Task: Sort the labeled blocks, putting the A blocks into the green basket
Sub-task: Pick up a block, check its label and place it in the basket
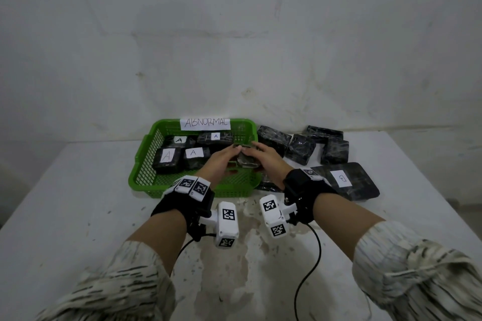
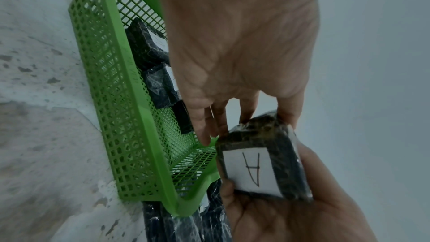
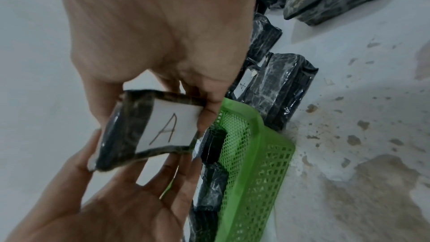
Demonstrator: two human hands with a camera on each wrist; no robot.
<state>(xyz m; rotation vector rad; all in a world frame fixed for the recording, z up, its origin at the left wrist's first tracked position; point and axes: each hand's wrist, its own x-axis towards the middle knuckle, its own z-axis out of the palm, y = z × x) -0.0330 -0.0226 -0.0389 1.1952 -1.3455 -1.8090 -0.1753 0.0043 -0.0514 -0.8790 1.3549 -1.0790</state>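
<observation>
A black wrapped block (image 2: 263,155) with a white label reading "A" is held above the green basket (image 1: 146,164), fingers of the left hand (image 1: 221,161) and right hand (image 1: 266,159) clamped on it. "ABNORMAL" is written on the basket's paper sign (image 1: 205,124); four blocks marked "A" (image 1: 193,154) lie inside. A large block marked "B" (image 1: 344,180) lies beside it.

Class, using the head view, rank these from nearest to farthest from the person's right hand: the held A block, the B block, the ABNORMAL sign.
1. Held A block: in the right hand, over the basket.
2. B block: on its right, on the table.
3. ABNORMAL sign: on the basket's far rim.
</observation>
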